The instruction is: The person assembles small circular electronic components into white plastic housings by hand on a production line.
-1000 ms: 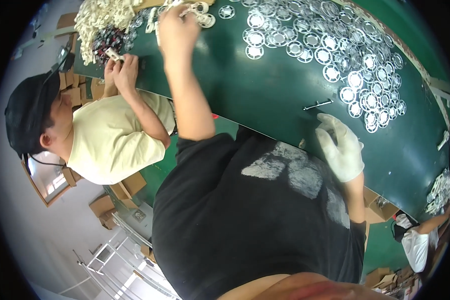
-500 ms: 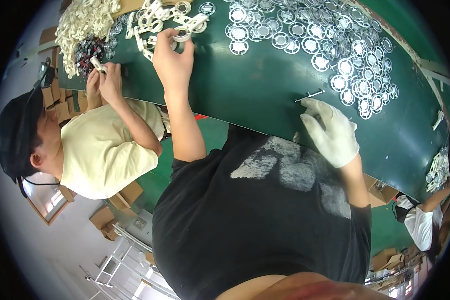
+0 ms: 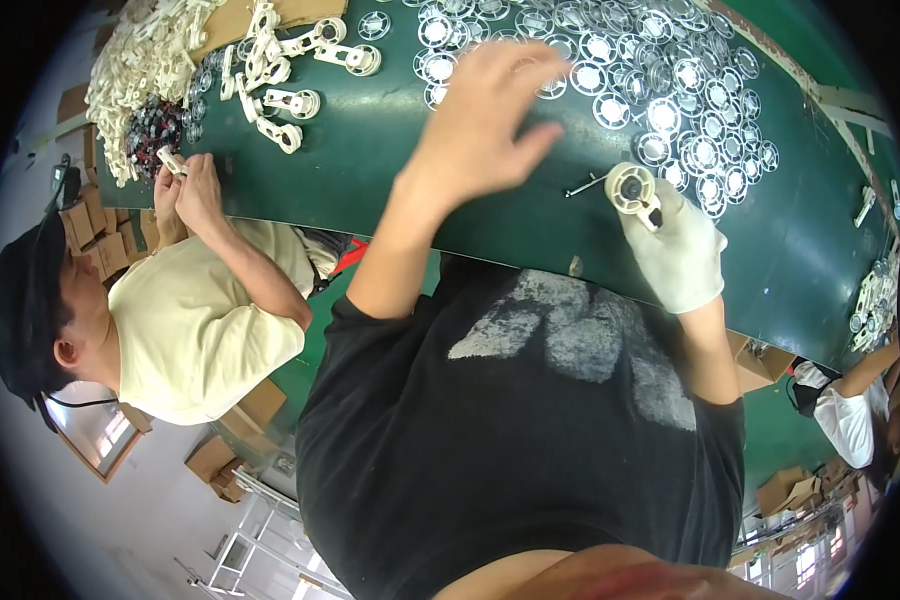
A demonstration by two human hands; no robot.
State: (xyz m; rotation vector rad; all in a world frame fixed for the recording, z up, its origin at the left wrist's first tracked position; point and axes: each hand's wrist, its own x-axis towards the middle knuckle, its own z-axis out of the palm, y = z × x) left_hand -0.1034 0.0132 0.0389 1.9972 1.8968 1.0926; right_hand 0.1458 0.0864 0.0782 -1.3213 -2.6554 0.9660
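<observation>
My right hand (image 3: pixel 675 250), in a white glove, is closed on a white plastic part with a ring-shaped head (image 3: pixel 631 188) and a short handle. A thin metal rod (image 3: pixel 584 186) sticks out leftward beside the ring; its inner end is hidden by the part and glove. My bare left hand (image 3: pixel 485 125) reaches over the table, fingers spread and slightly blurred, with nothing visible in it. Its fingertips overlap the near-left edge of a big spread of clear, spoked round discs (image 3: pixel 690 75). To its left lie several white ring-headed parts (image 3: pixel 292 103).
A green table (image 3: pixel 370 190) runs across. At far left are a heap of white pieces (image 3: pixel 135 65) and small dark parts (image 3: pixel 155 130). A co-worker in a yellow shirt (image 3: pixel 195 330) handles a white piece there. Another person (image 3: pixel 845 420) sits at far right, near more parts (image 3: pixel 873 305).
My left hand has moved right from the white parts to the discs. A white ring-headed part now sits in my right hand, which earlier showed only the rod.
</observation>
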